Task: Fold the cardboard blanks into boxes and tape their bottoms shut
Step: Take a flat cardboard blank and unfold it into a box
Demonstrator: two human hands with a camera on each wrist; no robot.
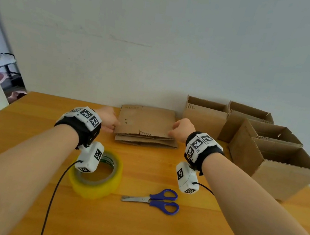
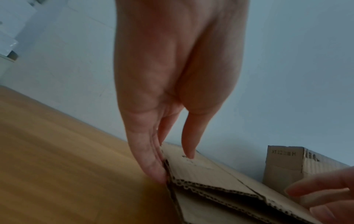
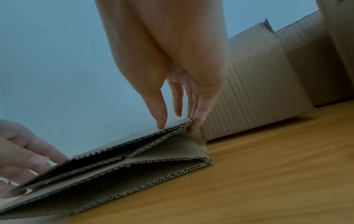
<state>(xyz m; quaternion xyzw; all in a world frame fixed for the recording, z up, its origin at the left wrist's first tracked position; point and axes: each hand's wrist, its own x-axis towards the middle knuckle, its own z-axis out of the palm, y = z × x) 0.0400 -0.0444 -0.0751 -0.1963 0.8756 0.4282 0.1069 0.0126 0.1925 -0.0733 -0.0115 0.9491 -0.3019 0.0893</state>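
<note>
Tape roll (image 1: 98,181) partly hidden behind the left wrist camera (image 1: 89,158), small print on the top cardboard blank (image 1: 145,122) too small to read, lower blanks covered by it, right hand (image 2: 325,195) cut off in the left wrist view, worktop (image 3: 277,174) blurred in the right wrist view.

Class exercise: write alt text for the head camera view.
Two hands, left hand and right hand, grip opposite edges of the top flat cardboard blank on a wooden table; tape roll, scissors, folded boxes nearby.

plain pale blue-grey wall (image 1: 162,38) behind, faintly scuffed. orange-brown wooden table (image 1: 39,116) with its far edge against that wall. open doorway (image 1: 6,73) at far left, dim clutter beyond. soft, even light.
</note>
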